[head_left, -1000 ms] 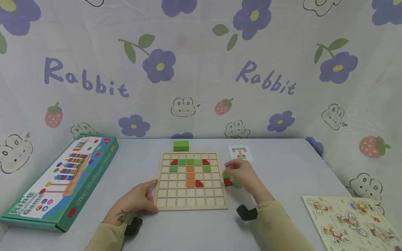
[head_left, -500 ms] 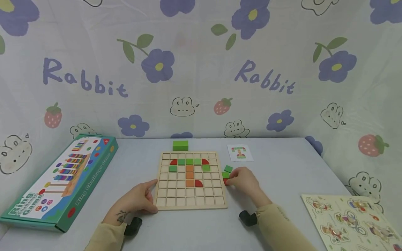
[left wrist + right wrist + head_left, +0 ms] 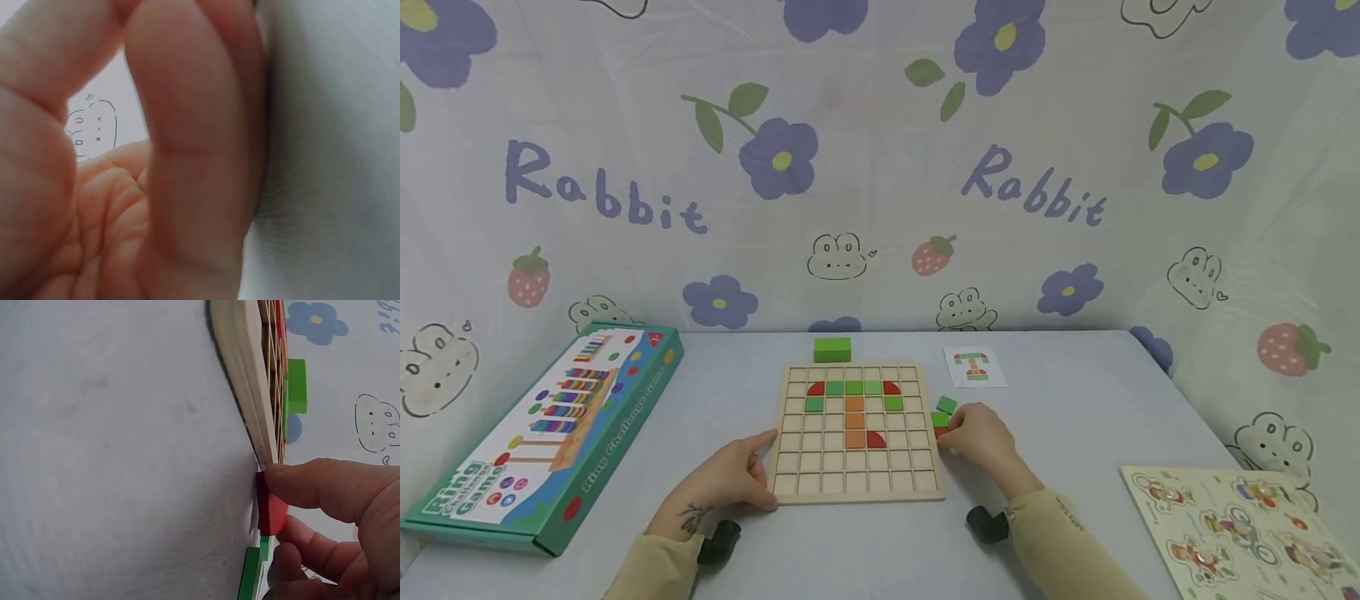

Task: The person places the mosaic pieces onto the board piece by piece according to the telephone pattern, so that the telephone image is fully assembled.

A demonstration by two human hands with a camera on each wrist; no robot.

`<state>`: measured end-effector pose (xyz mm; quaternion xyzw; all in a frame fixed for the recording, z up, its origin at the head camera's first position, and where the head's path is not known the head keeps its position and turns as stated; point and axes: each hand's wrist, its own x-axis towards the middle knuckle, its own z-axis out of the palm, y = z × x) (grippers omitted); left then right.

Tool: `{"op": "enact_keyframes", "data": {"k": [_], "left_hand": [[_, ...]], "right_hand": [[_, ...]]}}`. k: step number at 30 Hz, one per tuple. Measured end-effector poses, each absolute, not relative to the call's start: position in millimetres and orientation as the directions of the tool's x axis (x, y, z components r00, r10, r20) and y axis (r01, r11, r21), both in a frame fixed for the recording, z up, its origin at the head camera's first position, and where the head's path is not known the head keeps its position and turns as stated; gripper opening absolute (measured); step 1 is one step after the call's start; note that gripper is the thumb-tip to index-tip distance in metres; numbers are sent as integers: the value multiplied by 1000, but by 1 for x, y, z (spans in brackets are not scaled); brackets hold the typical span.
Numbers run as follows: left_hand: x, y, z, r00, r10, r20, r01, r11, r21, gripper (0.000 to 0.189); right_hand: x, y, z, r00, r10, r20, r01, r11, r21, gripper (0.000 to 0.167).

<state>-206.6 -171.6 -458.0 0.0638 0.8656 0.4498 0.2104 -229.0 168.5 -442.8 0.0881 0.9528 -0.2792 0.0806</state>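
A wooden grid board (image 3: 820, 483) lies on the table, with red quarter-round, green square and orange square blocks in some cells. My left hand (image 3: 722, 473) rests at its left edge, thumb and index finger spread against the rim. Beyond the board's right edge, my right hand (image 3: 985, 442) pinches a red quarter-round block (image 3: 274, 509) between thumb and fingers. In the right wrist view the thumb presses the block's upper end close to the board's corner. Two green blocks lie beside this hand: a tilted one (image 3: 947, 405) and one nearer the rim (image 3: 939, 419).
A pattern card (image 3: 985, 379) lies behind the right hand. A green block (image 3: 832, 350) stands behind the board. To the left is a large green game box (image 3: 550, 433). A wooden picture puzzle (image 3: 1232, 525) lies at the front right.
My right hand has moved down toward me from the upper green block, which now lies tilted, to the red block. A green piece seen nearby earlier is now hidden. The left hand stays put.
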Motion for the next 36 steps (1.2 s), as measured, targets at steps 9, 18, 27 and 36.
{"op": "enact_keyframes", "data": {"k": [9,18,27,36], "left_hand": [[-204,-172,-457,-902,300,-310,-80,591,803,100],[-204,-172,-457,-904,297,-309,-79,592,802,100],[-204,-173,-457,-903,292,-315,-87,595,799,100],[-209,-173,-460,-900,289,-326,-94,601,794,100]], "right_hand": [[-229,171,-441,-981,107,-164,185,775,-604,17],[-242,156,-432,-996,-16,-82,64,489,-870,8],[-250,107,-420,-976,-209,-65,-31,426,-904,14],[-256,67,-426,-939,-332,-88,-121,559,-820,7]]}}
